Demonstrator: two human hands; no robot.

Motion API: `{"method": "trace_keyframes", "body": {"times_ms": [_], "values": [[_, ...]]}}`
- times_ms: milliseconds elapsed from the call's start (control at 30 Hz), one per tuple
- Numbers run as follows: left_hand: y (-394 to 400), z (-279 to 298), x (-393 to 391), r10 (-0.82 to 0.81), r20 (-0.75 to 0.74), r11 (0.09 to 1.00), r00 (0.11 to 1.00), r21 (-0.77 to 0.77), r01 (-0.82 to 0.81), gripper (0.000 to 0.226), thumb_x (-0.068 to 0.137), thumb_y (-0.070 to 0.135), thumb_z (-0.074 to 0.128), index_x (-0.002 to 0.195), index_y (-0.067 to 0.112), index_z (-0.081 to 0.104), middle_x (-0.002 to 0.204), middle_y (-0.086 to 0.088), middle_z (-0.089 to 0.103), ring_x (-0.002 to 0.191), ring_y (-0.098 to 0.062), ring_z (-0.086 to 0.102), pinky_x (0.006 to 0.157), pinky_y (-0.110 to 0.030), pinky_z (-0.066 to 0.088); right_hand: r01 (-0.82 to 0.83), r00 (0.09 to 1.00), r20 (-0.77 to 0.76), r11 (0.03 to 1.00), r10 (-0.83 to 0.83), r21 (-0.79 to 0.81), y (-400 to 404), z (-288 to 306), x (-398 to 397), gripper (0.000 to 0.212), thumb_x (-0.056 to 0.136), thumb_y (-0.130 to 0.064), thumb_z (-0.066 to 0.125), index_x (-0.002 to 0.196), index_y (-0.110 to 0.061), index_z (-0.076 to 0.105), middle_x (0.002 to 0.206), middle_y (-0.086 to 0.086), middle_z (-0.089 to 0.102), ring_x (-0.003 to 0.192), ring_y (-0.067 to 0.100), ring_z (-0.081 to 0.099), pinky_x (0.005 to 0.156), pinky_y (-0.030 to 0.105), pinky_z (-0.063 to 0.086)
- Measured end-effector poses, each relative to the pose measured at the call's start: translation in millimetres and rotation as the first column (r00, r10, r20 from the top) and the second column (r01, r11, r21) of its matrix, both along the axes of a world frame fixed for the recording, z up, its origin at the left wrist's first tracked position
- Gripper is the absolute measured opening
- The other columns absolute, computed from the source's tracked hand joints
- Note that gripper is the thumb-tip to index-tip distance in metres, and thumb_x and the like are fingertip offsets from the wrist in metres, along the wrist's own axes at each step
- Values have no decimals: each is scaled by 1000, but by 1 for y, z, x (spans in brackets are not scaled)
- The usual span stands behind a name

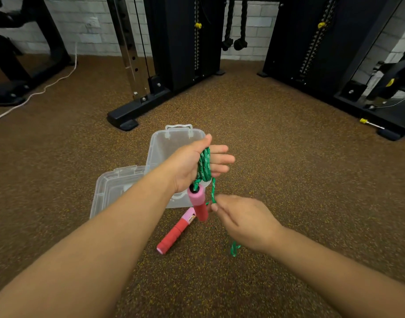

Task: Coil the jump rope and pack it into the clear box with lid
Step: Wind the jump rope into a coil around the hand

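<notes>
**Coiling in hand, box waiting open**

Green jump rope (205,165) wound in several turns around the left hand (192,166), held just in front of the clear box (158,152). Left hand clenched loosely on the coil, fingers half extended past the loops. One pink-and-red handle (198,206) dangling below that hand, over the box's near edge. Loose strand running down to the right hand (242,221), pinched between thumb and fingertips, with a short green tail (234,249) showing beneath. Second handle (176,234) lying on the speckled floor (288,180), just near-side of the box. Lid (109,189) resting left of the box, touching it.

Step judged: winding, late stage, little slack left. Next move likely needing another wrap over the left hand, then lifting the floor handle before lowering everything into the box.
</notes>
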State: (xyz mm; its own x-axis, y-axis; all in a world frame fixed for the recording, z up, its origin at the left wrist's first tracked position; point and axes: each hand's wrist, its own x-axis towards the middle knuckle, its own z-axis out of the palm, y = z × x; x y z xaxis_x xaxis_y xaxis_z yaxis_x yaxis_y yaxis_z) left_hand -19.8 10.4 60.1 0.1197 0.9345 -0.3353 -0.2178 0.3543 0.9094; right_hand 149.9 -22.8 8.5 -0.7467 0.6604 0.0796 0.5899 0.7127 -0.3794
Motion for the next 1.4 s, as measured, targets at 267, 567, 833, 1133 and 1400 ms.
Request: {"method": "trace_keyframes", "body": {"times_ms": [267,567,833,1133,1400], "values": [[-5,-3,4,-169,-165,983,972,-102,154,79,91,65,12,117,4,54,94,-15,69,85,-24,66,77,-32,50,-142,961,-247,989,126,-48,5,45,-2,31,93,-51,27,85,-37,53,83,-11,62,87,15,63,77,40,52],[-16,2,4,-618,-48,777,784,-190,601,81,90,62,18,106,-2,64,55,-8,66,48,-18,63,56,-26,52,101,950,-292,994,-111,-50,53,43,22,25,94,-47,31,86,-36,53,81,-16,61,79,7,59,72,42,51],[-19,12,1,-505,19,861,863,-56,506,37,90,42,40,68,18,57,37,8,40,34,-9,41,49,-22,41,-39,704,-523,710,-480,-703,38,10,5,36,101,-34,37,76,-14,52,54,-6,35,43,4,29,42,19,27],[-12,13,-1,-301,76,952,951,-28,304,42,97,45,31,62,22,39,33,10,29,32,-7,31,48,-23,38,-388,571,-413,210,-710,-897,37,15,4,18,86,-34,48,78,-19,54,47,-8,31,39,6,27,40,18,24],[-9,14,0,-216,78,976,973,-6,217,41,97,44,32,62,22,39,34,10,28,32,-7,31,48,-23,39,-324,639,-406,250,-653,-912,38,2,20,23,91,-34,44,76,-18,52,48,-6,30,41,8,26,45,22,26]]}}
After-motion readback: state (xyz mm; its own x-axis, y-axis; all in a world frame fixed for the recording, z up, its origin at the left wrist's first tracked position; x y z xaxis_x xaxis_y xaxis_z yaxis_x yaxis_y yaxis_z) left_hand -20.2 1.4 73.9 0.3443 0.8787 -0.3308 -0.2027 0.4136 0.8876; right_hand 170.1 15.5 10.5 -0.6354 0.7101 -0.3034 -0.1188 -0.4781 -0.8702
